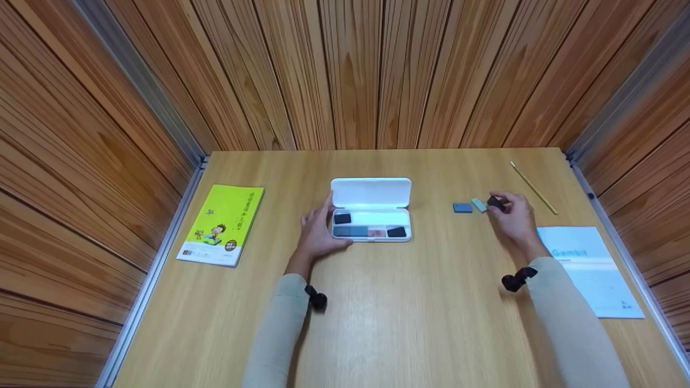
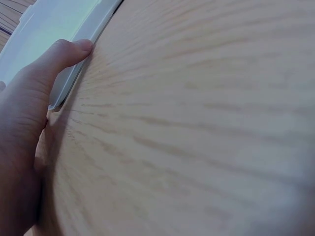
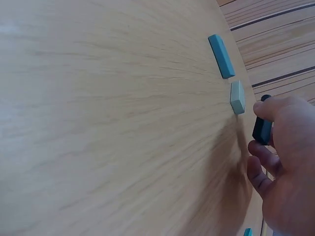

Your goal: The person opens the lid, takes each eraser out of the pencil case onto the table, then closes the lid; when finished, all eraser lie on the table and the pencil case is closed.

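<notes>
Here's the white case [image 1: 377, 216], smooth, rounded at its corners, lid up on the grained wooden table [image 1: 388, 323], black blocks [image 1: 397, 231] inside; at its left end the left hand [image 1: 315, 231] grips, thumb on the front edge, fingers spread; well right of the case, the right hand [image 1: 515, 215] pinches a dark oblong block [image 3: 262, 130] between thumb and fingers; nearer the case sit a pale green block [image 1: 478, 205] and a flat blue block [image 1: 462, 208].

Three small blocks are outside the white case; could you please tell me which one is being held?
The black block, pinched in the right hand; the blue block and the pale green block both rest on the table.
</notes>
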A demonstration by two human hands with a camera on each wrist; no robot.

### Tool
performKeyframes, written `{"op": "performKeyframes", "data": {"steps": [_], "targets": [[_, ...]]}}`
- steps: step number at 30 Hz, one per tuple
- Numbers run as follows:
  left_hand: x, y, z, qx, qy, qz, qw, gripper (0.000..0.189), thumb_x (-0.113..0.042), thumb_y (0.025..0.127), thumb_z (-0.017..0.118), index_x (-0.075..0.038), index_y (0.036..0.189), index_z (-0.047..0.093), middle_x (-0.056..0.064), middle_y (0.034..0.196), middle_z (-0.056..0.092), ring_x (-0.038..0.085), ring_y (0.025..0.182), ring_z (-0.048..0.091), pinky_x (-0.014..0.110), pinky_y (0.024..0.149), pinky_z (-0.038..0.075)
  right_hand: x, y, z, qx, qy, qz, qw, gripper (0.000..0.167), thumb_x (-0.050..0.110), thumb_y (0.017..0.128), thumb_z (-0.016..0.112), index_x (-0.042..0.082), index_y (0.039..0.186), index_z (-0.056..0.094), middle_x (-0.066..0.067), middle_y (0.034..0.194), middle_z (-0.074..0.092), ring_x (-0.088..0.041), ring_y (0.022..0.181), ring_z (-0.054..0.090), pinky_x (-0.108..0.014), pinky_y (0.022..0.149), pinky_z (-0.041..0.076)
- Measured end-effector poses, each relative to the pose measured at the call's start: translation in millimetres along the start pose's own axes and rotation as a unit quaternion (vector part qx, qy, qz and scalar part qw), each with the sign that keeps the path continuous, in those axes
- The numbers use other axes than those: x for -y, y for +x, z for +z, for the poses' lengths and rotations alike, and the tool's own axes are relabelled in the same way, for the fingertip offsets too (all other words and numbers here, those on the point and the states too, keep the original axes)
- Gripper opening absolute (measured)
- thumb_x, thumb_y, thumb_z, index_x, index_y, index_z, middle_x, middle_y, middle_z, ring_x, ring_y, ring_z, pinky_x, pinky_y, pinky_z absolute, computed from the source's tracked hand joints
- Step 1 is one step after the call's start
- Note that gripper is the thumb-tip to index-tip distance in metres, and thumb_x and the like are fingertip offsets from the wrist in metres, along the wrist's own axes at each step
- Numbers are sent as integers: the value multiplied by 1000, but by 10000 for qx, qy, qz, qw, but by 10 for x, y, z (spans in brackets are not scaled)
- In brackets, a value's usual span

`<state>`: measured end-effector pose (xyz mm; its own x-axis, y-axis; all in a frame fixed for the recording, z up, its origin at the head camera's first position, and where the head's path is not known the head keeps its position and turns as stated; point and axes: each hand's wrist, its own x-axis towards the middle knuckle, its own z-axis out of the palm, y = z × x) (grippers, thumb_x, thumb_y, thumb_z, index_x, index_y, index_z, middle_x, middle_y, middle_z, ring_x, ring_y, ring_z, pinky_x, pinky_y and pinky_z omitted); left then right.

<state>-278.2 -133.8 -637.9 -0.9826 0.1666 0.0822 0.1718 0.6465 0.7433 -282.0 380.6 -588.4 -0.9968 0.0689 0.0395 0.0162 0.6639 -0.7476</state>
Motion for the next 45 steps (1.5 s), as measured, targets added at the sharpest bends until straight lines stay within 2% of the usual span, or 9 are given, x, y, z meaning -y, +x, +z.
{"op": "performKeyframes", "data": {"steps": [6,9,17,24,31,36,45], "targets": [[-6,3,11,-26,-4,80,10000,141,-55,74,100,-33,183,12,6,163,63,35,149,49,67,134,18,-3,-20,22,-450,-76,21,9990,46,12,111,70,0,155,64,-33,138,59,-38,117,60,-19,89,39],[-5,9,11,-23,-3,117,9999,142,-54,74,101,-31,183,12,7,162,63,35,147,50,66,132,19,-2,-27,36,-543,-109,27,9985,46,11,111,70,-1,154,65,-34,136,60,-38,117,61,-18,89,38],[-3,10,17,-25,7,119,9999,142,-54,75,101,-32,183,12,6,163,63,35,150,50,65,133,19,-26,-30,32,-325,-125,118,9993,49,9,111,69,1,159,61,-33,139,61,-36,116,60,-18,87,40],[-12,1,26,-18,-5,89,10000,141,-55,75,101,-35,183,13,5,163,62,34,151,49,65,133,18,-40,-48,27,-207,-57,125,9997,49,11,111,69,1,159,61,-33,144,57,-38,121,61,-10,84,39],[10,-1,20,29,14,82,10000,140,-55,76,100,-36,183,10,4,166,61,33,150,49,65,132,20,5,-94,30,-112,36,95,9999,49,11,111,69,3,159,61,-31,147,55,-28,115,58,-7,79,42],[31,2,3,104,-36,171,9998,136,-49,78,96,-31,183,10,6,169,60,35,148,49,66,132,19,60,-127,53,-52,173,-58,9998,49,12,110,71,2,157,63,-29,145,55,-27,113,58,-6,81,43],[29,9,-26,134,-196,110,9997,134,-46,79,96,-33,183,12,7,168,60,34,149,48,66,134,15,185,-154,179,97,302,-385,9988,46,10,110,71,1,155,64,-29,143,57,-24,112,57,-4,83,44]]}}
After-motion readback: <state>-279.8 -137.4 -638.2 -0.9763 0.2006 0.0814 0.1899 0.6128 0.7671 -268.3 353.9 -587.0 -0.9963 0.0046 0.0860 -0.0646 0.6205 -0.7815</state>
